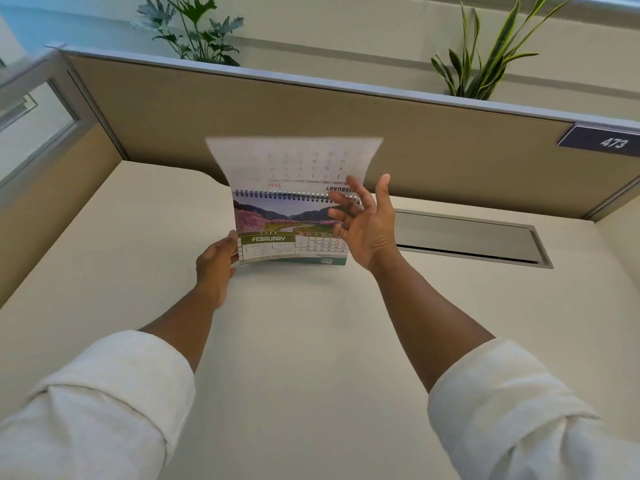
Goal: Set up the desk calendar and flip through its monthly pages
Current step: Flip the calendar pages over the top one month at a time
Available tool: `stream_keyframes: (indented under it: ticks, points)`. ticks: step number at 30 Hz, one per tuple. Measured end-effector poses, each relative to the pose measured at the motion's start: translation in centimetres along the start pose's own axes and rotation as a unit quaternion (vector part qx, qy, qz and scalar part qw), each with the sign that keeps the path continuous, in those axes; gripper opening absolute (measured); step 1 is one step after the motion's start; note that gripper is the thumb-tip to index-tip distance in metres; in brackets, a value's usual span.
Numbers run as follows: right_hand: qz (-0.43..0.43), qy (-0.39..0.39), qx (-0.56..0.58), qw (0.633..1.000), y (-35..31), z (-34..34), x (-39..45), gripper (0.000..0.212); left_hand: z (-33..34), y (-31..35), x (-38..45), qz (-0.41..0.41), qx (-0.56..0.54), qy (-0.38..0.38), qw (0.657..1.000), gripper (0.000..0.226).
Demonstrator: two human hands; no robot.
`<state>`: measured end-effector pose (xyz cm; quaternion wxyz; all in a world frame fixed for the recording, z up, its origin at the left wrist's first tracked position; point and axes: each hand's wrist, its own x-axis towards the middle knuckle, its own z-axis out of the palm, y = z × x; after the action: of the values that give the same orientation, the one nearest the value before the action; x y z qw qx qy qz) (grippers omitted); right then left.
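Observation:
A spiral-bound desk calendar [277, 233] stands upright on the cream desk [294, 341], showing a FEBRUARY page with a landscape photo. One page [294, 161] is blurred and raised above the spiral, its back printed upside down. My left hand [216, 265] grips the calendar's lower left edge. Over the calendar's right side hovers my right hand [367, 220], fingers spread, palm facing the calendar, holding nothing; its fingertips lie near the raised page's lower right corner.
A tan cubicle partition [346, 112] rises directly behind the calendar. A grey cable hatch [467, 237] is set into the desk at the right. Two potted plants [485, 64] stand beyond the partition. A sign reading 473 [609, 142] hangs at the right.

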<state>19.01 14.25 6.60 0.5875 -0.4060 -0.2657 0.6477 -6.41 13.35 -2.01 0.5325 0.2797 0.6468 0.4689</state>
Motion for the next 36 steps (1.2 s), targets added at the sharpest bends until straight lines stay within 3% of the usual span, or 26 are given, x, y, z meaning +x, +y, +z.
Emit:
stream_keyframes:
  ticks: [8, 14, 18, 21, 29, 36]
  points:
    - [-0.004, 0.025, -0.017, 1.0, 0.4, -0.8, 0.2, 0.07, 0.3, 0.6, -0.6, 0.012, 0.006, -0.001, 1.0, 0.027]
    - [0.016, 0.11, -0.044, 0.993, 1.9, -2.7, -0.3, 0.045, 0.3, 0.6, -1.0, 0.027, 0.001, -0.007, 1.0, 0.016]
    - [0.062, 0.205, -0.112, 0.97, 3.2, -4.2, -0.7, 0.04, 0.4, 0.6, -1.0, 0.027, 0.005, -0.012, 1.0, 0.019]
    - [0.075, 0.228, -0.189, 0.952, 3.9, -5.1, -1.1, 0.043, 0.2, 0.7, -0.8, 0.022, 0.009, -0.019, 1.0, 0.025]
    - [0.115, 0.126, -0.264, 0.949, 4.7, -5.2, -2.3, 0.052, 0.1, 1.1, -1.4, -0.003, 0.025, -0.041, 0.999, 0.051]
    - [0.106, 0.018, -0.212, 0.971, 4.4, -4.1, -2.6, 0.067, -0.4, 0.8, -1.2, -0.012, -0.04, -0.01, 0.999, 0.065]
